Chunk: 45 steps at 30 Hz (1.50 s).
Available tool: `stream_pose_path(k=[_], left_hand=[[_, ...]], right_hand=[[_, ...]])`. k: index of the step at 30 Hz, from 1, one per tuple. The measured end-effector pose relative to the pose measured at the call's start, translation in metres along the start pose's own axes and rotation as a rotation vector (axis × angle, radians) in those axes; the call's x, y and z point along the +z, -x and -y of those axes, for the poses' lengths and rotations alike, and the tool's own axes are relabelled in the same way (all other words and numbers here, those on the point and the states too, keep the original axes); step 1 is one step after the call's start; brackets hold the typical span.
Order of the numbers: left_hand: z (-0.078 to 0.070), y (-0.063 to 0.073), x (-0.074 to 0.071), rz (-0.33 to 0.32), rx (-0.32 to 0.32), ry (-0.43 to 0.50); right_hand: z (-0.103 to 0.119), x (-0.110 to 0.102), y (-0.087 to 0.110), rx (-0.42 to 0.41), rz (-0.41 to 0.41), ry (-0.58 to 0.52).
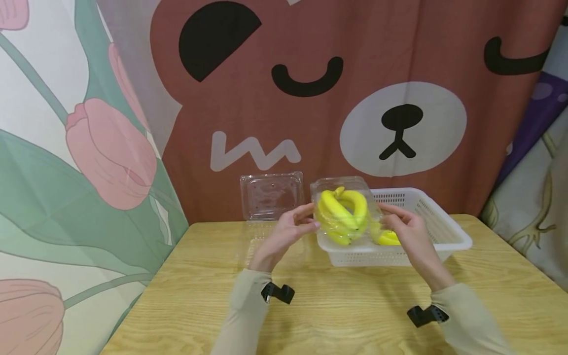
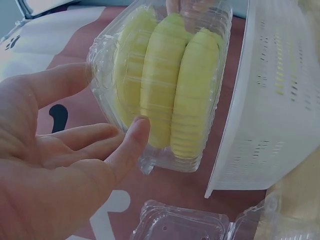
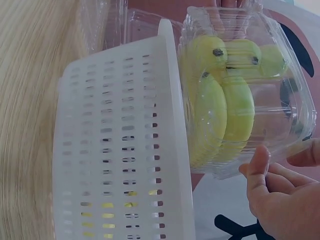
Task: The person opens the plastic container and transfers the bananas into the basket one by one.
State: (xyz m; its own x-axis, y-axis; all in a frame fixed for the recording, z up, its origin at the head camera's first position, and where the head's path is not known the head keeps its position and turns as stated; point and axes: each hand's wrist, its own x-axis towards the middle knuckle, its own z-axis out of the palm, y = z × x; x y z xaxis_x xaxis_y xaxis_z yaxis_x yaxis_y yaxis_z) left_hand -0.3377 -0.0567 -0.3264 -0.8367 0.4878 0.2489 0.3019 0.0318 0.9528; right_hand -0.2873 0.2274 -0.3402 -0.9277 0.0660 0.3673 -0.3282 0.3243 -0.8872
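Observation:
A clear plastic clamshell box (image 1: 326, 185) with several yellow bananas (image 1: 343, 212) inside is held up over the left part of the white basket (image 1: 368, 258). My left hand (image 1: 288, 230) grips its left side; in the left wrist view the thumb (image 2: 135, 137) lies against the wall in front of the bananas. On the opposite side, my right hand (image 1: 409, 231) holds the box with its fingers at the edge. More yellow fruit (image 1: 388, 238) lies in the basket, partly behind the right hand.
Left of the basket, another clear clamshell box (image 1: 272, 197) stands with its lid raised on the wooden table (image 1: 310, 305). A curtain with a bear print (image 1: 310, 128) hangs right behind the table's back edge, and a tulip-print curtain (image 1: 111, 148) is at the left.

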Motion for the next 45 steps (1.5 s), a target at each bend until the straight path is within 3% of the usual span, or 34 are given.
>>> stream_pose_path(k=[20, 31, 39, 45], left_hand=[[0.0, 0.001, 0.003, -0.018, -0.02, -0.018], [-0.013, 0.009, 0.007, -0.037, -0.03, -0.069], [-0.026, 0.022, 0.008, -0.067, -0.041, 0.034], [-0.032, 0.034, 0.009, -0.035, -0.072, 0.059]], right_hand=[[0.003, -0.003, -0.001, -0.007, -0.02, -0.001], [0.009, -0.011, 0.008, -0.028, 0.006, 0.037], [0.016, -0.017, 0.026, -0.077, 0.039, 0.045], [0.021, -0.021, 0.043, -0.073, 0.067, 0.023]])
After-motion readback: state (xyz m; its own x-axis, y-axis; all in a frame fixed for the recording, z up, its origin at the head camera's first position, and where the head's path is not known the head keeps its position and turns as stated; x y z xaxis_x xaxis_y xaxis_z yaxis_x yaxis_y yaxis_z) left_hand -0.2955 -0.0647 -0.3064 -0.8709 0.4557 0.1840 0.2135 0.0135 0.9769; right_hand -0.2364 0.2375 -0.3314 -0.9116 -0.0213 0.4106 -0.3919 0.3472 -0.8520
